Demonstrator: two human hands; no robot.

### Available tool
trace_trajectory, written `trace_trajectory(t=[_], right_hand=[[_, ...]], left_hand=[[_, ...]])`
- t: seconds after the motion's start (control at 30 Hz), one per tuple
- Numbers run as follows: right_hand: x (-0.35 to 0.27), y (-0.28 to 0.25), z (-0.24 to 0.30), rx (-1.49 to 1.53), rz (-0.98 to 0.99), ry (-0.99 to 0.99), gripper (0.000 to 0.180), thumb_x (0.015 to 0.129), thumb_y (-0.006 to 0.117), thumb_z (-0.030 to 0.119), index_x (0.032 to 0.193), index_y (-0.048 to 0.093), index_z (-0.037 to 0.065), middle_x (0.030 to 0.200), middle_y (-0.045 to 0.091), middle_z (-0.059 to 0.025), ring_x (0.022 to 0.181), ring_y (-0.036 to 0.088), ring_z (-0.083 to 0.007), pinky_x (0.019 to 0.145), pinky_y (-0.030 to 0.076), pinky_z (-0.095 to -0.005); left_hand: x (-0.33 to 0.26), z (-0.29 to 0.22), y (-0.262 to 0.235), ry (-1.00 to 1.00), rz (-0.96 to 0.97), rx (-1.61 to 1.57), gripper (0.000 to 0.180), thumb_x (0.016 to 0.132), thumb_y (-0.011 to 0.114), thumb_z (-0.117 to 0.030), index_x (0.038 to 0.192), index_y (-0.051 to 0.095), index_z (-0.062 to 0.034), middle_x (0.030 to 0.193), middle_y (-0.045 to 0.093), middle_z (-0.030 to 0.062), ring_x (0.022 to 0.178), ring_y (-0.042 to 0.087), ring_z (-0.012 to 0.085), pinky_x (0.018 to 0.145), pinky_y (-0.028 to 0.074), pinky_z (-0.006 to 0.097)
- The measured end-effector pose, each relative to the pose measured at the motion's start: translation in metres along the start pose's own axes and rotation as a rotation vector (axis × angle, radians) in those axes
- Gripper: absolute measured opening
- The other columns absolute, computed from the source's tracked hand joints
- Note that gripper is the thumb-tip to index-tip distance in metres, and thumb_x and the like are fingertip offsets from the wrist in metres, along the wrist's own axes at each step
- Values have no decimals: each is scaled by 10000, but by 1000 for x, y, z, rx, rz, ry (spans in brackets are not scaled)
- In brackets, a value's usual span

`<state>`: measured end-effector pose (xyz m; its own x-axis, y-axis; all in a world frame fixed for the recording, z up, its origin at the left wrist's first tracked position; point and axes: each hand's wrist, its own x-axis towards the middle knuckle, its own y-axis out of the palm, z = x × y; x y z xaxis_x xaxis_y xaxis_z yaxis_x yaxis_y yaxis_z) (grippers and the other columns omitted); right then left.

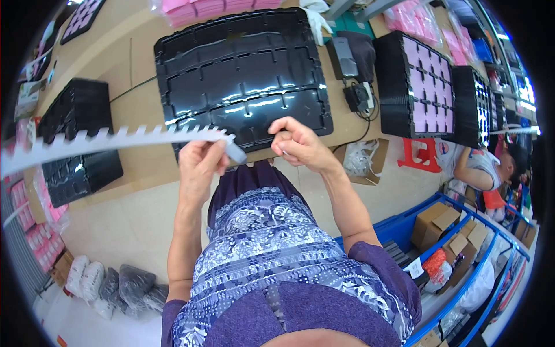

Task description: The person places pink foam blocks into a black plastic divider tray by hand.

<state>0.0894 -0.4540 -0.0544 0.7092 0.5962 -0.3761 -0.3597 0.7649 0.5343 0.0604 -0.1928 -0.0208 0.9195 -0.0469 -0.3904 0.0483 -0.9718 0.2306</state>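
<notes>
My left hand (199, 163) is closed on the end of a long, pale toothed plastic strip (110, 140). The strip runs out to the left, its row of notched teeth facing up. Just past my fingertips, its end shows a greyish flat piece (236, 151). To the right, my right hand (299, 144) is curled with thumb and fingers together; whatever they pinch is too small to make out. Both hands are above the near edge of a large black plastic tray (248, 81), which lies on the table with moulded grid lines and a glossy surface.
Black tray stacks stand on the left (87, 110) and right (399, 87), the right one showing pink compartments. A dark device (342, 56) and a charger with cable (359, 97) sit beside the tray. A cardboard box (378, 165) holds clear plastic. Blue racks (399, 222) stand behind right; another person (480, 168) is far right.
</notes>
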Motion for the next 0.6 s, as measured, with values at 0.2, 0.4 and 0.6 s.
trace_trajectory(t=[0.2, 0.4, 0.6], right_hand=[[45, 51, 7, -588, -208, -354, 159, 963, 657, 168, 1017, 689, 22, 700, 525, 60, 612, 425, -8, 520, 334, -204], [50, 72, 22, -859, -147, -428, 95, 830, 744, 81, 869, 671, 35, 616, 514, 32, 549, 458, -48, 484, 400, -261], [56, 83, 2, -1460, 2, -1227, 168, 713, 705, 15, 797, 572, 73, 622, 474, -18, 541, 585, -188, 473, 476, -304]], left_hand=[[-1, -12, 15, 65, -58, 42, 80, 961, 630, -31, 1037, 641, -6, 726, 644, 29, 582, 584, 61, 512, 478, 207], [-4, -14, 11, 61, -104, 123, 97, 971, 639, -107, 954, 667, -16, 718, 651, 17, 585, 584, 55, 513, 463, 209], [-1, 8, -9, 21, -218, -16, 209, 964, 661, -187, 840, 694, -22, 702, 605, -29, 595, 497, 25, 530, 374, 237]])
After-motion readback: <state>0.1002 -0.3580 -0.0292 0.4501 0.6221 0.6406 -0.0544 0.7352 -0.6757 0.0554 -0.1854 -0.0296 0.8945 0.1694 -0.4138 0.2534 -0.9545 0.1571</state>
